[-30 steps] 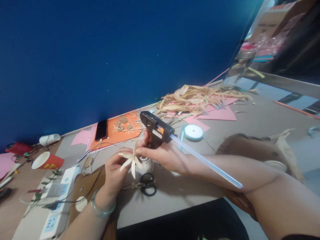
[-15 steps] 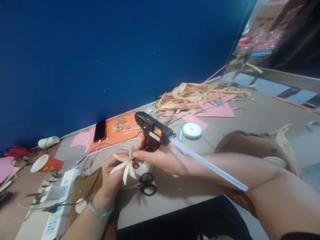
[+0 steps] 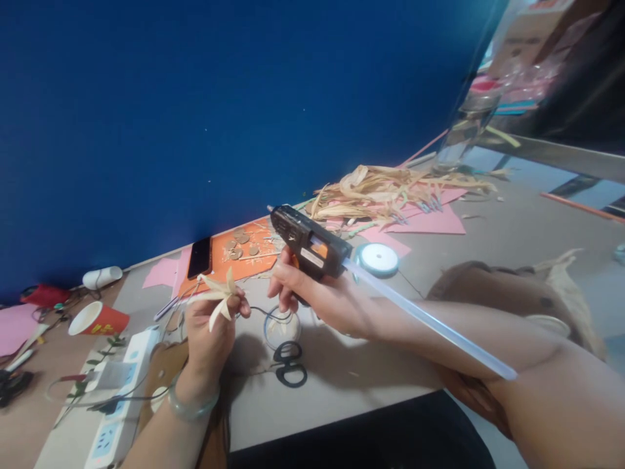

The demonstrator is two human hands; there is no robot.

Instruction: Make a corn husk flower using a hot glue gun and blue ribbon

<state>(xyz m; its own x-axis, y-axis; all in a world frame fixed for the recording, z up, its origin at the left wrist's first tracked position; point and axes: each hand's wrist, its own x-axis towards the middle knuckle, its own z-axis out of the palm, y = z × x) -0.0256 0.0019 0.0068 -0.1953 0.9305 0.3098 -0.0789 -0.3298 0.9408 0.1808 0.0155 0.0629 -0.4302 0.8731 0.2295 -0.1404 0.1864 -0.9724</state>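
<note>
My left hand point(image 3: 212, 329) pinches a pale corn husk flower point(image 3: 222, 298) with several narrow petals spread outward. To its right, my right hand point(image 3: 305, 280) is closed around the grip of a black hot glue gun point(image 3: 312, 242). The gun's nozzle points up and to the left, away from the flower. A long translucent glue stick point(image 3: 434, 322) juts from its back, over my right forearm. Below the hands lie black-handled scissors point(image 3: 290, 365), close to a small round clear dish point(image 3: 282, 329) with pale pieces in it.
Dried corn husks point(image 3: 371, 185) are heaped on pink paper at the back. A ribbon spool point(image 3: 378, 258) lies right of the glue gun. Brown discs sit on orange paper point(image 3: 219, 270) beside a phone point(image 3: 200, 257). On the left are a power strip point(image 3: 122, 391) and a paper cup point(image 3: 97, 319).
My hands have drawn apart. The left hand has moved left with the flower, and the right hand has shifted slightly right with the glue gun, uncovering the round dish.
</note>
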